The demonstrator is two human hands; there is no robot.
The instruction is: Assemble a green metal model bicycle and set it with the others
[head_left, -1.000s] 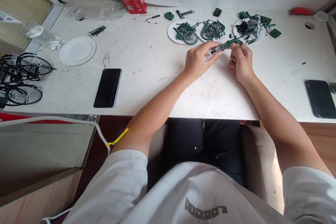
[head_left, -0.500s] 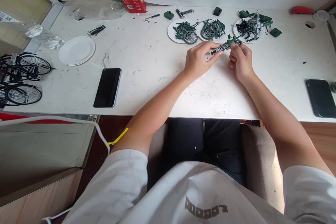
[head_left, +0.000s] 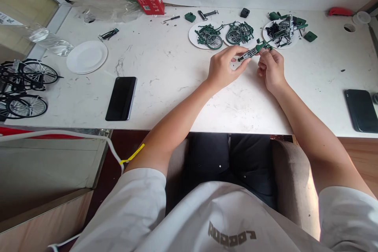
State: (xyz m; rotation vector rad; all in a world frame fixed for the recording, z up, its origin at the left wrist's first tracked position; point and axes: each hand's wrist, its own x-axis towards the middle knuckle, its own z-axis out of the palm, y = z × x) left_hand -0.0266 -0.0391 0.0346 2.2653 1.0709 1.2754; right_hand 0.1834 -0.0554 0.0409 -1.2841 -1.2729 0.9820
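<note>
Both hands meet over the white table [head_left: 177, 67], just in front of the middle paper plate [head_left: 236, 35] of green wheels. The left hand [head_left: 221, 67] pinches the near end of a green model bicycle frame part [head_left: 254, 50] between thumb and fingertips; the right hand [head_left: 271, 69] has its fingers curled closed on the far end (exact grip hidden). A black phone [head_left: 121, 98] lies well left of that plate.
</note>
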